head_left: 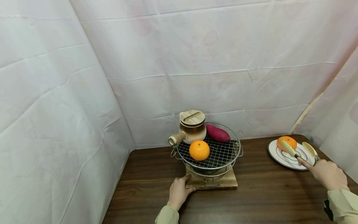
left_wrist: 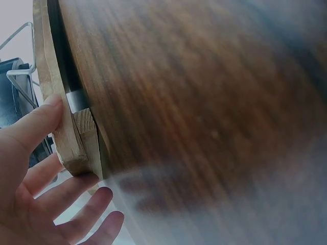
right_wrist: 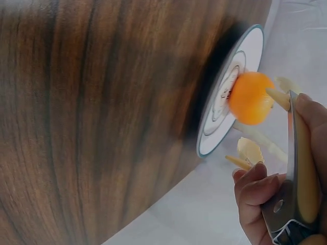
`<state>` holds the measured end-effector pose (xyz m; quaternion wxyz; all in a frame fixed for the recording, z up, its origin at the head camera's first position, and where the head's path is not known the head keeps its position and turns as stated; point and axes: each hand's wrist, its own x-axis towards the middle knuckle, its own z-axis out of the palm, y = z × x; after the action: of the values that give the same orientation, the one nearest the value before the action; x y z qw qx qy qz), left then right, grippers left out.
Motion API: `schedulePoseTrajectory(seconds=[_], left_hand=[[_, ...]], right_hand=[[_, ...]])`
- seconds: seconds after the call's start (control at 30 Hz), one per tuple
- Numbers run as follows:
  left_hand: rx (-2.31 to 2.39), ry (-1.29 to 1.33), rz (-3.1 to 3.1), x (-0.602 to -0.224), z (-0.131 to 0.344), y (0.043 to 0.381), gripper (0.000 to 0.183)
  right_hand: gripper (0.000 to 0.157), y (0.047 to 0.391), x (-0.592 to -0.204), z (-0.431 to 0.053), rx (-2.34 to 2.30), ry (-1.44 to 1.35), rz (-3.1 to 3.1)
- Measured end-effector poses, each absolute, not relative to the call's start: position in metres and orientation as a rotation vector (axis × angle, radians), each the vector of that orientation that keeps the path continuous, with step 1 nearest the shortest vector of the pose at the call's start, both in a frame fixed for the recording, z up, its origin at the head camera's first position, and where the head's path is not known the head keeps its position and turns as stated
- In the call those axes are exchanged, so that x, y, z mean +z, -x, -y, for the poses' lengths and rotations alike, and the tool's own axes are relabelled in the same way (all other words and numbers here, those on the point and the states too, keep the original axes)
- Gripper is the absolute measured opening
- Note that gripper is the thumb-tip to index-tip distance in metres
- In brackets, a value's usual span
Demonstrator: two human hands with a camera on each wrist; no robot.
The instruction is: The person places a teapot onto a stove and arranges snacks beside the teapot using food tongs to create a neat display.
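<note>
At the near left corner of a wooden board (head_left: 230, 183), my left hand (head_left: 177, 190) grips the edge; the left wrist view shows the thumb (left_wrist: 43, 117) on one face and fingers around the corner. My right hand (head_left: 329, 174) holds metal tongs (right_wrist: 305, 168) with cream-coloured tips. The tong arms are spread, one tip (right_wrist: 277, 97) right at an orange (head_left: 286, 143), the other tip (head_left: 309, 149) apart from it. That orange sits on a white plate (head_left: 285, 162) with a dark rim and ring pattern.
On the board stands a round wire grill (head_left: 221, 155). It bears a second orange (head_left: 199, 150), a purple sweet potato (head_left: 218, 133) and a side-handled teapot (head_left: 193, 130) with a wooden lid. White curtains (head_left: 195, 62) rise behind and beside the dark wooden table (head_left: 151, 168).
</note>
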<state>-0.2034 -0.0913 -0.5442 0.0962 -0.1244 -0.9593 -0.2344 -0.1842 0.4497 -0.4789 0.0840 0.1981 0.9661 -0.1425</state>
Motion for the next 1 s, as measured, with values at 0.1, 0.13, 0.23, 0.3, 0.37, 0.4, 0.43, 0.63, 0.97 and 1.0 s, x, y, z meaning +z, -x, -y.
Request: schedulePoseTrajectory(seconds=[0.1, 0.13, 0.23, 0.3, 0.37, 0.4, 0.43, 0.63, 0.97, 1.0], left_hand=[[-0.695, 0.363, 2.844, -0.544, 0.091, 0.204, 0.055], [-0.695, 0.359, 2.845, -0.545, 0.091, 0.204, 0.055], [-0.694, 0.349, 2.848, -0.545, 0.091, 0.204, 0.055], [-0.694, 0.348, 2.846, -0.546, 0.091, 0.205, 0.055], [-0.694, 0.350, 2.846, -0.546, 0.091, 0.205, 0.055], [-0.696, 0.350, 2.845, -0.546, 0.091, 0.205, 0.055], [-0.696, 0.352, 2.845, -0.547, 0.091, 0.206, 0.055], [-0.692, 0.358, 2.832, -0.547, 0.093, 0.206, 0.055], [-0.707, 0.361, 2.834, -0.546, 0.092, 0.205, 0.055], [-0.706, 0.362, 2.832, -0.546, 0.092, 0.205, 0.055]], right_hand=[[0.102, 0.185, -0.483, -0.451, -0.424, -0.590, -2.865], [0.103, 0.186, -0.484, -0.451, -0.425, -0.591, -2.858], [0.108, 0.187, -0.488, -0.449, -0.415, -0.636, -2.851], [0.110, 0.188, -0.490, -0.448, -0.401, -0.662, -2.851], [0.112, 0.189, -0.493, -0.448, -0.385, -0.687, -2.852], [0.112, 0.189, -0.494, -0.448, -0.380, -0.693, -2.848], [0.113, 0.189, -0.495, -0.447, -0.377, -0.698, -2.845], [0.117, 0.193, -0.501, -0.448, -0.405, -0.725, -2.836], [0.117, 0.199, -0.502, -0.451, -0.435, -0.696, -2.834], [0.117, 0.200, -0.501, -0.451, -0.435, -0.698, -2.833]])
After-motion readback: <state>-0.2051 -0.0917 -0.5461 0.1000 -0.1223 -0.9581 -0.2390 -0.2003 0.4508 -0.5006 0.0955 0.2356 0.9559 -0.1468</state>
